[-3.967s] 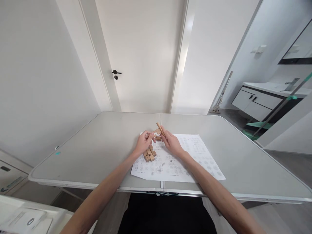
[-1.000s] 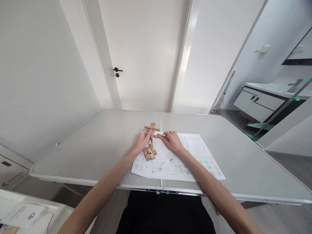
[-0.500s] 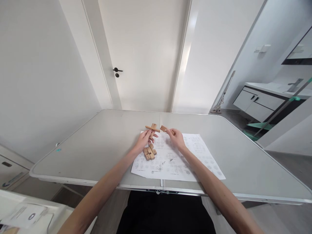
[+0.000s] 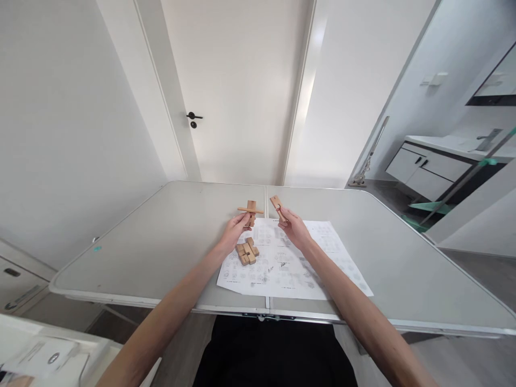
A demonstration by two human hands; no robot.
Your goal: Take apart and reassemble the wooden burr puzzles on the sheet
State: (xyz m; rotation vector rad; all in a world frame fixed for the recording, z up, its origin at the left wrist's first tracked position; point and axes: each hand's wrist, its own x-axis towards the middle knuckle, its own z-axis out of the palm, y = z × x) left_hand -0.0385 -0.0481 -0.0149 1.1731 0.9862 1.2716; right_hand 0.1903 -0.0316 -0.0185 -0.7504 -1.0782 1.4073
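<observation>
My left hand (image 4: 235, 232) grips crossed wooden puzzle pieces (image 4: 251, 206), one flat piece upright and one bar lying across it. In my right hand (image 4: 294, 228) is a single notched wooden puzzle piece (image 4: 276, 202), tilted with its upper end pointing away to the left. A gap separates the two held parts. Just below my left hand, several loose wooden puzzle pieces (image 4: 247, 252) lie close together on a printed sheet (image 4: 282, 285). Small drawings cover the sheet; their details are too fine to read.
The sheet rests on a grey folding table (image 4: 161, 242) with a metal rim and a centre seam. A white door (image 4: 237, 97) stands behind the table. Lower left is a white surface with a pale box (image 4: 46, 352); a sink cabinet (image 4: 431, 166) is at far right.
My right hand has moved slightly right and turned its piece more upright, away from the left hand's pieces. My left hand has tilted its crossed pieces a little. The loose pieces stay put.
</observation>
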